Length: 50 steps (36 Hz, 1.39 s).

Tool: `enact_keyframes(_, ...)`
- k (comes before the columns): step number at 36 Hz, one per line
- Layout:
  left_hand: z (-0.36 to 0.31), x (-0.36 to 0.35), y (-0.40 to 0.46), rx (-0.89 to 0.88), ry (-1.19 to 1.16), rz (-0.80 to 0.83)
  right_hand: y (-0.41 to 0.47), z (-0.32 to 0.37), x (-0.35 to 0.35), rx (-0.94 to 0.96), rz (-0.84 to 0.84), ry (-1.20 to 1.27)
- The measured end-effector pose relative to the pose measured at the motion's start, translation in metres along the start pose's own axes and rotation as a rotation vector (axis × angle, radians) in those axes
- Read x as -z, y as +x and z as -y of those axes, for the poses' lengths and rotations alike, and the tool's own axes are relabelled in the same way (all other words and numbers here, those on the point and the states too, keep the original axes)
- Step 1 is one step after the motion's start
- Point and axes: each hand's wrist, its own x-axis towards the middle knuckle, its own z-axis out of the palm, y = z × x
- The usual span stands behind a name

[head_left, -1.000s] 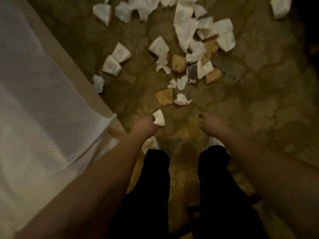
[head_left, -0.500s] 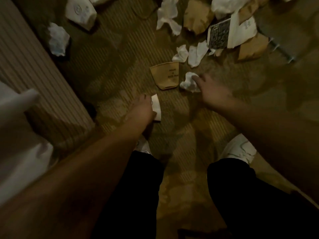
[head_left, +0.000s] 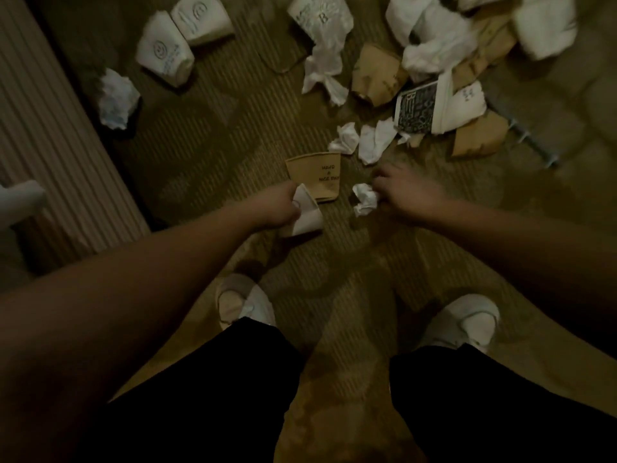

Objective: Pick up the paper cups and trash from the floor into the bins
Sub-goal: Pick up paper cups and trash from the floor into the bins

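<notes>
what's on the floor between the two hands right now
In the head view, only bare carpet separates the white cup the left hand holds from the crumpled tissue the right hand pinches.

A patterned olive carpet (head_left: 207, 128) with fine ribbing covers the floor. A pale ribbed panel (head_left: 50, 142) runs diagonally along the carpet's left edge. Beside that panel, at the far left, a pale blurred thing (head_left: 20, 198) juts in; what it is cannot be told. Two white shoes stand on the carpet's near part, one (head_left: 245, 304) left, the other (head_left: 467, 320) right. Black trousers (head_left: 484, 406) cover the legs above them.
</notes>
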Motion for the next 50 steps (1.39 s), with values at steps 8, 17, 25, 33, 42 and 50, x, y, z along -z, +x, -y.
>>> enact_keyframes(8, -0.034, 0.03, 0.038, -0.159, 0.291, -0.108, 0.004, -0.042, 0.016, 0.132, -0.043, -0.134)
enact_keyframes(17, -0.034, 0.018, 0.048, -0.183, 0.422, -0.186, 0.012, -0.033, 0.006, 0.189, 0.074, -0.152)
enact_keyframes(25, -0.028, 0.015, 0.041, -0.106, 0.344, -0.183, 0.012, -0.024, 0.0, 0.143, 0.061, -0.121)
enact_keyframes(33, -0.036, 0.018, 0.035, -0.083, 0.179, -0.139, 0.015, -0.03, -0.004, 0.011, 0.136, 0.019)
enact_keyframes(42, -0.026, 0.033, 0.034, -0.068, 0.063, 0.021, 0.04, -0.044, 0.038, 0.087, -0.129, -0.347)
enact_keyframes(50, -0.017, 0.041, 0.035, -0.031, -0.028, 0.039, 0.067, -0.032, 0.033, 0.042, -0.076, -0.274)
